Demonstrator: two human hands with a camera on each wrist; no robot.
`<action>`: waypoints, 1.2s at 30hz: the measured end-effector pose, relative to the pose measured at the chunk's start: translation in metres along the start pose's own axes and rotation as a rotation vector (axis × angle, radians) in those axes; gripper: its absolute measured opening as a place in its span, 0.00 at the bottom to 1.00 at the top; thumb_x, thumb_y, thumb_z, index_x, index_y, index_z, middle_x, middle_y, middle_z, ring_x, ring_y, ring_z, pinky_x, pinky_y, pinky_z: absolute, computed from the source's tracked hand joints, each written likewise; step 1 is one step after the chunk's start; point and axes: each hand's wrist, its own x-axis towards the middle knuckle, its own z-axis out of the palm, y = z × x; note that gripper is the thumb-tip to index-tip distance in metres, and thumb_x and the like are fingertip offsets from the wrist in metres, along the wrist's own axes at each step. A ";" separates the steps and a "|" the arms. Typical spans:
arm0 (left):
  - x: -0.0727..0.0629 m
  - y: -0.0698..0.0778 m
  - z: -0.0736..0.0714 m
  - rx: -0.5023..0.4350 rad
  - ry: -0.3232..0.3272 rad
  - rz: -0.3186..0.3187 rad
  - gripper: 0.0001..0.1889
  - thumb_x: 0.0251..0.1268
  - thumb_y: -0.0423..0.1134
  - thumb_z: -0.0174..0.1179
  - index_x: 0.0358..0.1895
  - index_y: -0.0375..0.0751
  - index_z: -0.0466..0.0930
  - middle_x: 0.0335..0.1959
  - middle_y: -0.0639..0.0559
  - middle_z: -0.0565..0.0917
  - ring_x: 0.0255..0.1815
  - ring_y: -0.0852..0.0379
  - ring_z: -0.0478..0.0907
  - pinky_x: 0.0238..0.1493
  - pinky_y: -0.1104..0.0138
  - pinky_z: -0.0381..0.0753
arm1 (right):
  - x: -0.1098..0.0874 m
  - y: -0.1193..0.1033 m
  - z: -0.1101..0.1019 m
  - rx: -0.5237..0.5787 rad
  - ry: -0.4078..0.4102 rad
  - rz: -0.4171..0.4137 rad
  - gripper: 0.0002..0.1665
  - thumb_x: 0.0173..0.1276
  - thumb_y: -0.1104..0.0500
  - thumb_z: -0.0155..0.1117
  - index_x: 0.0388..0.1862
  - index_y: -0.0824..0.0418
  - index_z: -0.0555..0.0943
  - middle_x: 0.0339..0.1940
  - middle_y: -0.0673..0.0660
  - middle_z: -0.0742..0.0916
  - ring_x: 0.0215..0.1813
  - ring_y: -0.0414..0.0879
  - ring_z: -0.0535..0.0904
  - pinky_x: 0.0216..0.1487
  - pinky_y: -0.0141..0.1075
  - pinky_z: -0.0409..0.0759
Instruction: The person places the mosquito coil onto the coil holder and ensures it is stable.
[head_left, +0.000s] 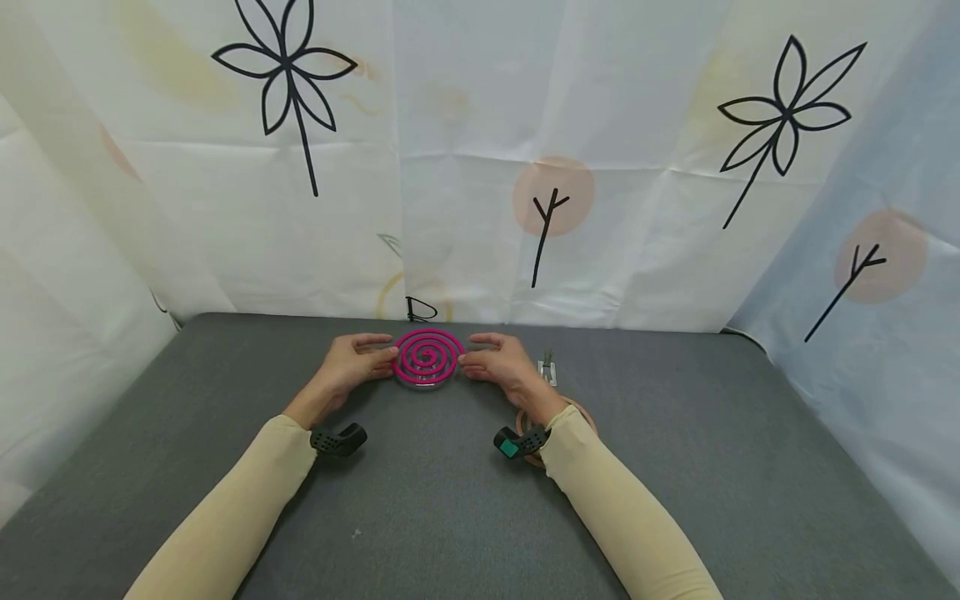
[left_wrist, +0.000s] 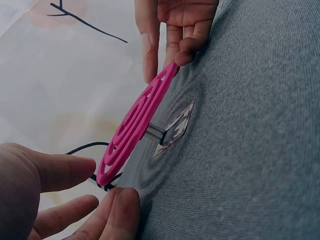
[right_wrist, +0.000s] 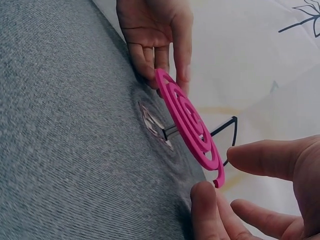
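Observation:
A pink mosquito coil (head_left: 427, 357) sits level on a small metal coil stand (left_wrist: 175, 127), whose flat base lies on the grey tabletop. My left hand (head_left: 352, 367) is at the coil's left edge, thumb and fingers spread loosely around the rim. On the opposite side, my right hand (head_left: 506, 367) has its fingertips right at the rim, fingers extended and apart. In the right wrist view, the coil's outer tail (right_wrist: 219, 181) lies between the right thumb and fingers with gaps around it.
Beyond my right hand lies another small metal stand (head_left: 547, 372). A brown coil (head_left: 583, 412) rests on the table, partly hidden under my right wrist. The grey table (head_left: 420, 517) ends at a patterned white curtain (head_left: 465, 233) behind the coil.

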 end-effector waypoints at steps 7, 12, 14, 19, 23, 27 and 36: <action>0.000 0.004 -0.005 0.045 0.030 -0.005 0.27 0.75 0.37 0.61 0.72 0.30 0.68 0.59 0.31 0.81 0.44 0.56 0.87 0.51 0.61 0.85 | -0.001 -0.003 -0.005 -0.033 -0.016 -0.013 0.36 0.69 0.69 0.66 0.75 0.68 0.67 0.57 0.68 0.84 0.55 0.59 0.84 0.52 0.41 0.84; -0.004 0.011 -0.007 0.104 0.066 0.013 0.27 0.75 0.39 0.61 0.72 0.32 0.69 0.60 0.32 0.80 0.47 0.51 0.86 0.51 0.59 0.85 | -0.003 -0.006 -0.007 -0.063 -0.035 -0.030 0.37 0.70 0.67 0.66 0.76 0.66 0.67 0.59 0.68 0.84 0.60 0.63 0.81 0.56 0.44 0.83; -0.006 0.014 -0.007 0.130 0.072 0.031 0.27 0.75 0.40 0.61 0.73 0.33 0.69 0.60 0.32 0.81 0.49 0.47 0.85 0.52 0.57 0.85 | -0.003 -0.008 -0.008 -0.072 -0.038 -0.044 0.36 0.70 0.67 0.66 0.75 0.66 0.68 0.58 0.68 0.84 0.60 0.64 0.80 0.57 0.45 0.82; -0.011 0.021 -0.006 0.184 0.064 0.077 0.28 0.76 0.42 0.60 0.73 0.34 0.69 0.60 0.32 0.80 0.55 0.40 0.83 0.56 0.52 0.82 | -0.005 -0.011 -0.008 -0.091 -0.050 -0.069 0.35 0.71 0.67 0.65 0.75 0.67 0.67 0.56 0.68 0.84 0.60 0.66 0.79 0.60 0.49 0.80; -0.017 0.026 -0.005 0.194 0.039 0.114 0.28 0.77 0.43 0.59 0.74 0.35 0.68 0.62 0.32 0.78 0.58 0.38 0.81 0.59 0.50 0.80 | -0.006 -0.013 -0.009 -0.112 -0.056 -0.077 0.35 0.72 0.66 0.65 0.75 0.67 0.68 0.55 0.66 0.84 0.61 0.65 0.79 0.62 0.51 0.79; -0.022 0.033 -0.001 0.201 0.027 0.158 0.27 0.76 0.42 0.60 0.74 0.37 0.69 0.61 0.32 0.78 0.60 0.38 0.79 0.60 0.49 0.79 | -0.008 -0.016 -0.009 -0.110 -0.057 -0.087 0.34 0.71 0.65 0.66 0.74 0.68 0.69 0.53 0.64 0.85 0.61 0.66 0.78 0.61 0.51 0.79; -0.033 0.046 0.015 0.236 -0.006 0.285 0.26 0.75 0.40 0.61 0.71 0.35 0.72 0.56 0.34 0.82 0.55 0.38 0.82 0.56 0.47 0.81 | -0.016 -0.026 -0.013 -0.114 -0.081 -0.132 0.31 0.73 0.65 0.64 0.73 0.66 0.70 0.54 0.65 0.84 0.63 0.69 0.76 0.65 0.55 0.75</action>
